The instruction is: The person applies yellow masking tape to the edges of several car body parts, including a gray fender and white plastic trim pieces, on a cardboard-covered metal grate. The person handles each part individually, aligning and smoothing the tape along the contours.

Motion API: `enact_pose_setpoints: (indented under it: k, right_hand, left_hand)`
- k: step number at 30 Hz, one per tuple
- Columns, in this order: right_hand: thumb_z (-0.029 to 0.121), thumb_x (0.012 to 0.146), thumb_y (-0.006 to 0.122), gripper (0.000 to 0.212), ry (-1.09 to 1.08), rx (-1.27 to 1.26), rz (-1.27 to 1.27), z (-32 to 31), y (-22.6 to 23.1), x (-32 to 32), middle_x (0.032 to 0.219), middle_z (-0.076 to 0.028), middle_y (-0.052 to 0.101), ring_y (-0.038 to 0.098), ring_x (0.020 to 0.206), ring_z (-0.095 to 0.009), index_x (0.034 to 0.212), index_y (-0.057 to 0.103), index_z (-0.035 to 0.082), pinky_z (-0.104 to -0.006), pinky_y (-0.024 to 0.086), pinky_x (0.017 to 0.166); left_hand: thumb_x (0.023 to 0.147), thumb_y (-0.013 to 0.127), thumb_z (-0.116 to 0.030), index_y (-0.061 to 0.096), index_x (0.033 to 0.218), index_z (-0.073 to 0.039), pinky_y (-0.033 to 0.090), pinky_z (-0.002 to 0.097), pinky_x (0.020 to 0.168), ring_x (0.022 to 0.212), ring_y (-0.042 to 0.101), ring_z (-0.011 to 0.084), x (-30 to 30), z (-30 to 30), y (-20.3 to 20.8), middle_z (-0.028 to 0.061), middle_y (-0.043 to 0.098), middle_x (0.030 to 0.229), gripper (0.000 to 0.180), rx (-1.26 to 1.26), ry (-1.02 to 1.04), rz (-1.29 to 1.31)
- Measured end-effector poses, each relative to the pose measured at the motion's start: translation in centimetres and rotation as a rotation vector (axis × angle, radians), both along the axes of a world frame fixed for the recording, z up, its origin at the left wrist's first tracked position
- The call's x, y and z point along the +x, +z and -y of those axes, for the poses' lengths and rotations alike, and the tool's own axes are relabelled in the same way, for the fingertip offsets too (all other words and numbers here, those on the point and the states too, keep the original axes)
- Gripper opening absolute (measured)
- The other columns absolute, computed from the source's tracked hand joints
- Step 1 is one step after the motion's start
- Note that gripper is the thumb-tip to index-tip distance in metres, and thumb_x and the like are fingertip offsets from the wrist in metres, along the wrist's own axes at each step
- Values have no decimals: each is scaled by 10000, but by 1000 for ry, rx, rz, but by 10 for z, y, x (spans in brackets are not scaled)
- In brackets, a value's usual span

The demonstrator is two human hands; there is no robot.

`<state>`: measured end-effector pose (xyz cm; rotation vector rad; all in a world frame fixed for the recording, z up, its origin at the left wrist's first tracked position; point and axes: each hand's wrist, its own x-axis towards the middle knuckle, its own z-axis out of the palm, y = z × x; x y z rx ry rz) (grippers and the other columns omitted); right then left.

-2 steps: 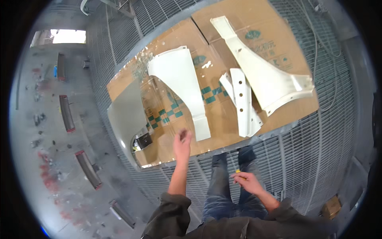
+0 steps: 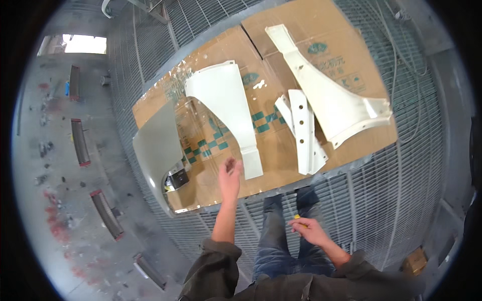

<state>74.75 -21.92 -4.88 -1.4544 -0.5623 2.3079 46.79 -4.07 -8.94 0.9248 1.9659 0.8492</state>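
My left hand (image 2: 230, 181) hovers over the near part of the cardboard (image 2: 211, 185), fingers loosely curled and apart, with a dark patch among them. I make out no thing in it. Just to its right lies the lower end of a white car fender panel (image 2: 228, 95). Closer to my body, in front of my legs, my right hand (image 2: 310, 232) is closed round a small yellow object (image 2: 297, 216); its kind is mostly hidden by the fingers. On the left lies a grey-green fender panel (image 2: 159, 140), with a dark box (image 2: 176, 179) at its arch.
A cream fender panel (image 2: 334, 100) lies at the right of the cardboard, beside narrow white strips with holes (image 2: 302, 128). Metal grating (image 2: 371, 205) surrounds the support. A hose (image 2: 396, 55) runs at far right; a small carton (image 2: 415, 261) sits lower right. Long floor grilles (image 2: 106, 214) are at left.
The view has shifted slightly, so the panels sit a little lower and to the left. My left hand has come a bit nearer the white fender panel's lower end. The right hand keeps its grip.
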Motion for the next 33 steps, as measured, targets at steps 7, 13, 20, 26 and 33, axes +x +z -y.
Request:
enact_pose_setpoints:
  k: [7, 13, 20, 26, 33]
  right_hand:
    - [161, 1009, 611, 237, 43, 70, 146, -9, 12, 13, 883, -18, 728, 619, 768, -47, 1187, 717, 48, -225, 493, 677]
    - [164, 1005, 614, 235, 58, 44, 198, -16, 16, 11, 858, -5, 722, 586, 689, -40, 1184, 711, 46, -213, 480, 629]
    - [168, 998, 621, 227, 30, 89, 252, -10, 7, -7, 844, -23, 727, 604, 684, -50, 1167, 713, 48, -230, 491, 634]
    - [170, 1009, 618, 208, -12, 101, 217, -12, 7, -22, 849, 11, 693, 550, 674, -34, 1145, 709, 41, -197, 440, 601]
    - [167, 996, 635, 208, -24, 70, 206, -8, 2, -23, 856, -34, 728, 677, 797, -79, 1147, 711, 45, -237, 522, 697]
  left_hand:
    - [932, 745, -236, 631, 1131, 66, 490, 299, 761, 820, 592, 142, 29, -93, -32, 73, 689, 927, 379, 37, 106, 172]
    - [958, 713, -242, 675, 957, 18, 425, 287, 655, 714, 487, 91, 22, -116, -25, -11, 613, 793, 263, -87, 1, 14]
    - [1010, 636, -158, 656, 1189, 20, 514, 270, 833, 980, 651, 117, 22, -116, 47, 49, 717, 1094, 254, 107, 127, 794]
    - [1025, 597, -164, 632, 1233, 3, 583, 341, 855, 977, 699, 182, 3, -111, 78, 88, 716, 1122, 270, 138, 116, 1102]
    - [1025, 605, -181, 655, 1176, -26, 571, 316, 866, 985, 688, 153, 4, -105, 85, 52, 717, 1114, 222, 157, 83, 1139]
